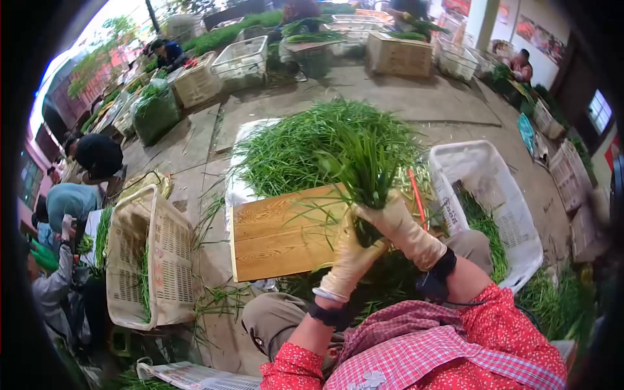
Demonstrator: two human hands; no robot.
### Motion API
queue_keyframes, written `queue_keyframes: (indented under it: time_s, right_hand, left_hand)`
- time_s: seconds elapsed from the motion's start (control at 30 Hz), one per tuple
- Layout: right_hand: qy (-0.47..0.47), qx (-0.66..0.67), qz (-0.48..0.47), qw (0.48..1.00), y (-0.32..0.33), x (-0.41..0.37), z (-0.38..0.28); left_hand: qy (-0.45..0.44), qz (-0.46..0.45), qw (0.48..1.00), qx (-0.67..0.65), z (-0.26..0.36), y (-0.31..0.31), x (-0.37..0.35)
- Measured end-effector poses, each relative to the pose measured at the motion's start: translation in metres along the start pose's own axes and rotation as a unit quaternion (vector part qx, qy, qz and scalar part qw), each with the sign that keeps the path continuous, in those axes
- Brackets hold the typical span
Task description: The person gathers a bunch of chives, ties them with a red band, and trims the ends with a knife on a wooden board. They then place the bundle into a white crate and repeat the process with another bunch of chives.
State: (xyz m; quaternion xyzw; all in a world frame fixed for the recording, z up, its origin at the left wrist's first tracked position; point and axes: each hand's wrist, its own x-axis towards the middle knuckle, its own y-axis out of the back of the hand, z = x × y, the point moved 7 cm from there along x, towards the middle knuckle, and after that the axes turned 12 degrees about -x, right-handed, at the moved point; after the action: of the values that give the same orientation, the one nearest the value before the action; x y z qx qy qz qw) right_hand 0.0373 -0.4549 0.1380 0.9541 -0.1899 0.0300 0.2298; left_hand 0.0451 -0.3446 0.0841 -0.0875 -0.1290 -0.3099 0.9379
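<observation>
Both my hands, in pale gloves, are closed around one bunch of chives (364,166), long green leaves fanning upward. My right hand (395,224) wraps the bunch just above my left hand (348,263), which grips it lower down. Below and left of them lies a wood-grain board (279,237). Behind the board spreads a big loose pile of chives (292,153) on a white sheet. Close to my right hand, a red stick (416,198) lies among pale cut stalks.
A white plastic crate (520,227) with some chives stands at my right, another crate (172,260) at my left. Loose leaves litter the concrete floor (201,149). People (97,156) bend over greens at the left. Farther off are more crates (240,62) and a wooden box (400,55).
</observation>
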Motion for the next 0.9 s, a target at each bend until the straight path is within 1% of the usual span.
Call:
queue_keyframes:
  time_s: [0.03, 0.1, 0.13, 0.17, 0.2, 0.23, 0.3, 0.37, 0.4, 0.43, 0.47, 0.5, 0.53, 0.6, 0.67, 0.7, 0.73, 0.77, 0.8, 0.83, 0.87, 0.9]
  right_hand:
    - [0.037, 0.006, 0.018, 0.999, 0.009, 0.001, -0.018]
    - [0.055, 0.014, 0.027, 0.998, 0.024, 0.006, -0.041]
    - [0.086, 0.015, 0.039, 0.995, 0.032, 0.008, -0.053]
    - [0.115, 0.016, 0.049, 0.992, 0.038, 0.007, -0.069]
    - [0.127, 0.073, 0.083, 0.986, 0.048, 0.006, -0.084]
    - [0.148, 0.075, 0.104, 0.981, 0.05, 0.008, -0.084]
    - [0.099, 0.136, 0.097, 0.981, 0.039, 0.019, -0.056]
    - [0.099, 0.15, 0.071, 0.981, 0.015, 0.036, -0.01]
    - [0.098, 0.155, 0.057, 0.981, 0.006, 0.04, 0.003]
    - [0.064, 0.095, 0.055, 0.992, 0.008, 0.037, -0.001]
    - [0.095, 0.033, 0.089, 0.991, 0.011, 0.034, -0.002]
    - [0.124, -0.029, 0.121, 0.984, 0.014, 0.032, -0.002]
    - [0.132, -0.056, 0.116, 0.983, 0.011, 0.035, 0.001]
    - [0.153, -0.111, 0.106, 0.976, 0.006, 0.046, 0.001]
    - [0.164, 0.028, 0.121, 0.979, 0.007, 0.052, -0.003]
    - [0.164, 0.098, 0.126, 0.973, 0.008, 0.053, -0.001]
    - [0.192, 0.066, 0.134, 0.97, 0.021, 0.046, -0.018]
    - [0.187, 0.064, 0.144, 0.97, 0.028, 0.043, -0.029]
    - [0.182, 0.063, 0.153, 0.969, 0.032, 0.041, -0.041]
    - [0.179, 0.062, 0.163, 0.968, 0.038, 0.038, -0.052]
    - [0.164, 0.034, 0.144, 0.975, 0.041, 0.036, -0.061]
    - [0.148, 0.087, 0.129, 0.977, 0.026, 0.048, -0.046]
  left_hand:
    - [0.072, -0.031, 0.992, -0.104, -0.011, -0.005, 0.009]
    - [-0.046, -0.07, 0.996, 0.043, 0.037, -0.008, 0.027]
    - [-0.006, -0.071, 0.996, -0.044, 0.04, -0.011, 0.032]
    - [-0.038, -0.086, 0.995, -0.037, 0.048, -0.011, 0.04]
    - [-0.065, -0.093, 0.994, -0.002, 0.055, -0.011, 0.051]
    - [-0.08, -0.088, 0.993, 0.01, 0.053, -0.009, 0.057]
    - [-0.108, -0.078, 0.99, 0.035, 0.048, -0.007, 0.067]
    - [-0.11, -0.039, 0.992, -0.046, 0.019, -0.003, 0.067]
    - [-0.114, -0.071, 0.991, -0.005, 0.019, -0.005, 0.067]
    - [-0.033, -0.078, 0.994, -0.076, 0.0, -0.006, 0.071]
    - [0.047, -0.072, 0.986, -0.146, -0.019, -0.008, 0.073]
    - [0.102, -0.055, 0.967, -0.228, -0.035, -0.012, 0.073]
    - [0.153, -0.029, 0.938, -0.309, -0.041, -0.02, 0.073]
    - [0.084, -0.011, 0.972, -0.22, -0.04, -0.016, 0.075]
    - [0.006, 0.005, 0.992, -0.128, -0.025, -0.014, 0.082]
    - [0.019, 0.014, 0.981, -0.195, -0.024, -0.009, 0.081]
    - [0.031, 0.025, 0.964, -0.262, -0.012, -0.006, 0.081]
    - [0.042, 0.037, 0.943, -0.327, -0.001, -0.004, 0.081]
    - [-0.063, 0.0, 0.991, -0.12, 0.024, -0.003, 0.079]
    - [-0.166, -0.04, 0.981, 0.093, 0.041, -0.007, 0.075]
    - [-0.222, -0.056, 0.958, 0.171, 0.047, -0.008, 0.074]
    - [-0.217, -0.067, 0.959, 0.167, 0.043, -0.006, 0.075]
